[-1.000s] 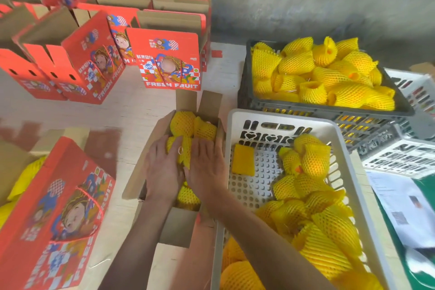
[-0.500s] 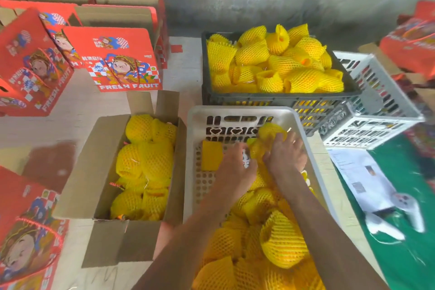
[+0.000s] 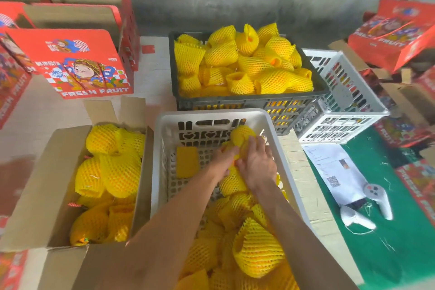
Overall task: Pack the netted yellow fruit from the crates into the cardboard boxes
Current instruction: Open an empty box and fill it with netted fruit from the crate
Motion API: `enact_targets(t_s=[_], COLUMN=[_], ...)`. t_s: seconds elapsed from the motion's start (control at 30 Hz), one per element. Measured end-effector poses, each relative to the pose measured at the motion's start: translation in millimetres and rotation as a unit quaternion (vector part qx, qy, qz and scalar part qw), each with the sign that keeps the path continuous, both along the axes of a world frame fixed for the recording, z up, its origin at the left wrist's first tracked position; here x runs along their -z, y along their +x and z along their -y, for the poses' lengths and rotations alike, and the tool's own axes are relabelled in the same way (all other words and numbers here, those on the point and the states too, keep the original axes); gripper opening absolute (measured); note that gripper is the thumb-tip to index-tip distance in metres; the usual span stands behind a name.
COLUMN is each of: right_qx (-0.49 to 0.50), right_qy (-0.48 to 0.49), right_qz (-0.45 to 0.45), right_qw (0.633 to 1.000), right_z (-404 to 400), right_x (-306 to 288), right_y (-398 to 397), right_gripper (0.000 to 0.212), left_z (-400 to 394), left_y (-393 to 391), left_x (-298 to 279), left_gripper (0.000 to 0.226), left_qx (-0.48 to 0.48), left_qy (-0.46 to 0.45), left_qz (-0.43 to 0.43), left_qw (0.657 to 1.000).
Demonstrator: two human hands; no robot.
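Netted fruit (image 3: 240, 135) in both hands' grip, white crate (image 3: 162, 139).

bright, even light, soft shadows; edges bend and blur, centre fairly sharp

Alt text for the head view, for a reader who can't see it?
Both hands, left and right, grasp netted fruit in a white crate. An open cardboard box of fruit sits to its left; a full dark crate stands behind.
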State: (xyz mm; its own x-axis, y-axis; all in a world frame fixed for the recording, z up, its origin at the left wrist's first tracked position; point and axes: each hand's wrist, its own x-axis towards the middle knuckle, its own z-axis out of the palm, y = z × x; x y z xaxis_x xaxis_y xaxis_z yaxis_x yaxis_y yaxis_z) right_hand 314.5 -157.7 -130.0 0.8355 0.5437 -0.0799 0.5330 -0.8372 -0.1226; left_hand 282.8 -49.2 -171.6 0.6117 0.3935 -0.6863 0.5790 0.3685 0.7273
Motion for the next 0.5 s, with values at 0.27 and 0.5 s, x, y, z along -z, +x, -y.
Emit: enact_targets(t_s=[0.27, 0.5], right_qx=[-0.064, -0.229], right_qy=[0.333, 0.300], right_qz=[0.018, -0.191], right_qw=[0.941, 0.906], right_z=[-29.5, -93.6], right_x=[-79.8, -98.9], right_y=[-59.7, -167.3], right_gripper=[0.073, 0.061], left_z=[-69.8, -109.8], left_y=[-102.0, -284.8], left_x=[-117.7, -149.0], left_gripper=[0.049, 0.064], left_qx=[0.006, -0.098], left_qy=[0.231, 0.376], left_qz=[0.089, -0.013], left_qw=[0.969, 0.921])
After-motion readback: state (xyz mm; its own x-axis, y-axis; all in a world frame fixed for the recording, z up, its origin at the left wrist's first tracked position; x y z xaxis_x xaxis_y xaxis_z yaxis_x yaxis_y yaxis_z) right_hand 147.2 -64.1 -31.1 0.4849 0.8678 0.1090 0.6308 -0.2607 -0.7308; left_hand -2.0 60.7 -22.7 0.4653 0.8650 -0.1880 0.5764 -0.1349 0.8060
